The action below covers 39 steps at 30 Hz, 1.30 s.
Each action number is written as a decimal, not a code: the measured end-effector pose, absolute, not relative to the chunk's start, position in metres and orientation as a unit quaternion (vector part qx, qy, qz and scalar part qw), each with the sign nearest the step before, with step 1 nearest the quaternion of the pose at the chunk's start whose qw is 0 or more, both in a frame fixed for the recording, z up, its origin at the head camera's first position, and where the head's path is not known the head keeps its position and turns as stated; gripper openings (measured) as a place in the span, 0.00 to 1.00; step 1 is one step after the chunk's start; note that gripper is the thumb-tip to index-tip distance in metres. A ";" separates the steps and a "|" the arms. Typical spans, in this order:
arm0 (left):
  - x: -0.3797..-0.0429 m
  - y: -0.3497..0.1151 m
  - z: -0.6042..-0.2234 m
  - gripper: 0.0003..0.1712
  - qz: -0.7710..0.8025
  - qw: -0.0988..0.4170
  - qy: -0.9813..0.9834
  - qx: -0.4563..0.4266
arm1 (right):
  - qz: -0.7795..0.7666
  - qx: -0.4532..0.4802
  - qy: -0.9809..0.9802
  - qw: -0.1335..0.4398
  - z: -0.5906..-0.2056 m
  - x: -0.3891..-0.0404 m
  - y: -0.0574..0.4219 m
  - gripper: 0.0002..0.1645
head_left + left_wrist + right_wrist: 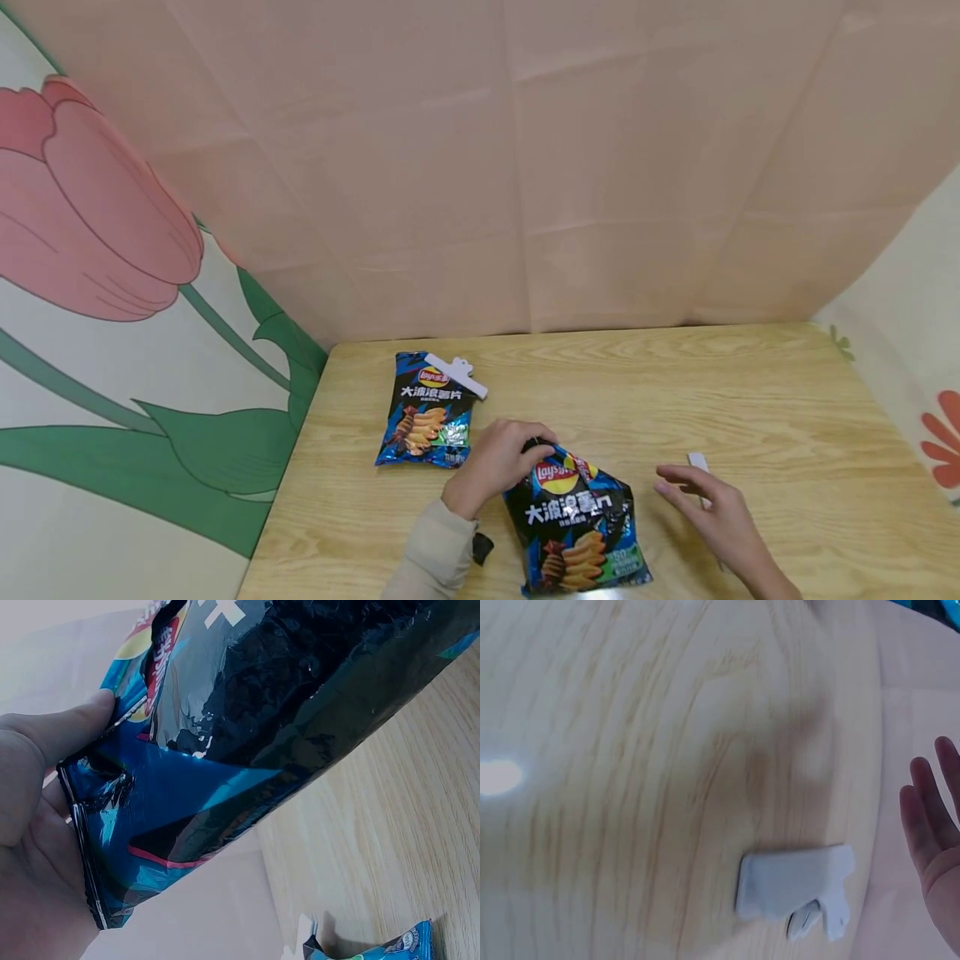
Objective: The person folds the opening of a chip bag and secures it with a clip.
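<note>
My left hand [498, 458] pinches the top left corner of a dark blue and black Lay's chip bag [577, 533], thumb in front. The left wrist view shows the thumb pressing the crumpled upper edge of this chip bag [247, 712]. My right hand [712, 508] holds nothing and hovers to the right of the bag, its fingers apart from it. A white bag clip [697, 460] lies on the table, partly hidden by that hand. In the right wrist view the clip [795, 885] shows whole, with the extended fingers of the right hand [937, 832] off to its right.
A second Lay's chip bag [420, 417] lies at the back left of the wooden table [787, 392], a white clip [456, 375] across its top right corner. Beside my left sleeve is a small black piece [482, 548]. A pink cloth [517, 167] hangs behind the table.
</note>
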<state>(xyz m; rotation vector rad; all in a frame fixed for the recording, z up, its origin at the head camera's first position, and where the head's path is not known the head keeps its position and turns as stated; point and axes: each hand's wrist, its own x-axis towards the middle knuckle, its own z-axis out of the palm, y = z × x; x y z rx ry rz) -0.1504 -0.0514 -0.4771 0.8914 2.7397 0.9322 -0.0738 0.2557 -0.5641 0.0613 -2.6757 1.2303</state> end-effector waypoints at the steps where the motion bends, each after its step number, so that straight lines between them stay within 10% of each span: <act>1: -0.150 -0.052 -0.477 0.10 0.307 0.055 0.903 0.295 | 0.413 0.023 -0.904 0.102 -0.565 -0.073 0.258 0.12; 39: -0.152 -0.055 -0.477 0.09 0.314 0.048 0.900 0.300 | 0.376 -0.010 -0.914 0.151 -0.593 -0.063 0.312 0.17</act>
